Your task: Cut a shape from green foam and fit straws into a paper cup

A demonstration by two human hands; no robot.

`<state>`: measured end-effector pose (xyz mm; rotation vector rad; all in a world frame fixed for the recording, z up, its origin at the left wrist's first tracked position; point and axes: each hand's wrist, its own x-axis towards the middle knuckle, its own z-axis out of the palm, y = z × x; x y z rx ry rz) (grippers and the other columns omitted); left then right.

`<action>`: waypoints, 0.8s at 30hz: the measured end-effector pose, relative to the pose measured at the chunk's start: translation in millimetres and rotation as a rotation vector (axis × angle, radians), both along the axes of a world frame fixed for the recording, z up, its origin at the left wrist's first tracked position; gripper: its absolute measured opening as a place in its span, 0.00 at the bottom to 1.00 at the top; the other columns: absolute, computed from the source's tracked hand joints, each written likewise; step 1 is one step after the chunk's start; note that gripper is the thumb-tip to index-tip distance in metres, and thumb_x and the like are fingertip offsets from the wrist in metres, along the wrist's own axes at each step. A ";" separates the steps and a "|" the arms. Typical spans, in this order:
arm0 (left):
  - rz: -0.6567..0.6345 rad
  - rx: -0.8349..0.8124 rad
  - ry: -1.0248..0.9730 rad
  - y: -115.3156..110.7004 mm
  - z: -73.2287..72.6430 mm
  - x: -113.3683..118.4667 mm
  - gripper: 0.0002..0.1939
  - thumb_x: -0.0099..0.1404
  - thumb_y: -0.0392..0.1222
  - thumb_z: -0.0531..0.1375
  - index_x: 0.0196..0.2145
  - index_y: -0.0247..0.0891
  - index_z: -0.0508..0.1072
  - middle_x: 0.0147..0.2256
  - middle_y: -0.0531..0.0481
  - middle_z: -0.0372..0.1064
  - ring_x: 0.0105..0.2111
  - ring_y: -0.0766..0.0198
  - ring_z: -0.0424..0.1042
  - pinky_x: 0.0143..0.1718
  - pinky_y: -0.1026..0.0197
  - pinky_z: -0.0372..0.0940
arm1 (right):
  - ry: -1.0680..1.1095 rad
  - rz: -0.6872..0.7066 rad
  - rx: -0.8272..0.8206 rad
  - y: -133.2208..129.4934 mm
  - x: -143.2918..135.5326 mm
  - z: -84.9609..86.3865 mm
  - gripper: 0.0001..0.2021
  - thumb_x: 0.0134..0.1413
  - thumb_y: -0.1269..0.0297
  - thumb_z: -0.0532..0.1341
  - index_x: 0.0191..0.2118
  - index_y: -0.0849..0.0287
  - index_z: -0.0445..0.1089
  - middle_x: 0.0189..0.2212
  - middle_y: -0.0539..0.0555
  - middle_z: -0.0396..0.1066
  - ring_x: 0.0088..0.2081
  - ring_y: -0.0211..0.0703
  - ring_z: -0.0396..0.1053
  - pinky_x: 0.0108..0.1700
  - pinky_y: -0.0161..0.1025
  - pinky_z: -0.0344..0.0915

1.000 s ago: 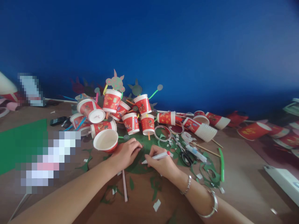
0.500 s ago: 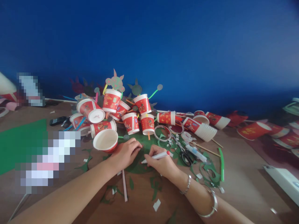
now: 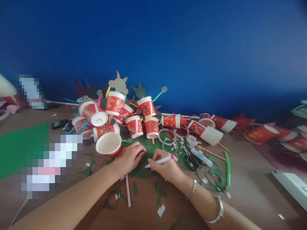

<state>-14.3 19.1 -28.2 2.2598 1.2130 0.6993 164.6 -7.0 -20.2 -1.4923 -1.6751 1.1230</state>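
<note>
My right hand (image 3: 165, 164) is closed around a white marker with a red end (image 3: 164, 159). The marker's tip points left and down at a round green paper (image 3: 139, 173) with small reddish marks on it. Opposite, my left hand (image 3: 129, 156) rests on the green paper, palm down, fingers bent and apart from the marker. Just behind its wrist stands a white-lined red paper cup (image 3: 109, 144), tilted toward me. Part of the paper is hidden under both hands.
Red paper cups with straws and paper animal heads (image 3: 120, 85) are piled behind my hands. To the right lie black-handled scissors (image 3: 191, 162), tape rolls (image 3: 167, 136), a stack of cups (image 3: 211, 134) and green scraps. Green sheet (image 3: 21, 147) lies left. A blue wall (image 3: 153, 48) rises behind.
Almost nothing differs. The marker's tip has shifted very slightly left on the green paper; my left hand stays in place.
</note>
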 end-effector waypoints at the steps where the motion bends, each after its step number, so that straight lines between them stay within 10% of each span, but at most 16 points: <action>1: 0.001 0.001 -0.001 0.0 0.0 0.0 0.07 0.65 0.36 0.52 0.37 0.40 0.70 0.37 0.48 0.69 0.36 0.62 0.72 0.37 0.62 0.65 | 0.001 0.001 -0.001 0.1 0.0 -0.1 0.11 0.45 0.65 0.60 0.19 0.57 0.58 0.13 0.46 0.66 0.17 0.33 0.62 0.18 0.28 0.53; 24: 0.006 0.039 -0.060 2.1 -6.3 -1.5 0.08 0.65 0.33 0.52 0.37 0.39 0.70 0.36 0.47 0.68 0.36 0.62 0.71 0.37 0.61 0.66 | 0.278 -0.117 0.026 7.7 8.3 -6.1 0.13 0.49 0.59 0.59 0.22 0.56 0.57 0.13 0.44 0.62 0.16 0.33 0.58 0.20 0.30 0.54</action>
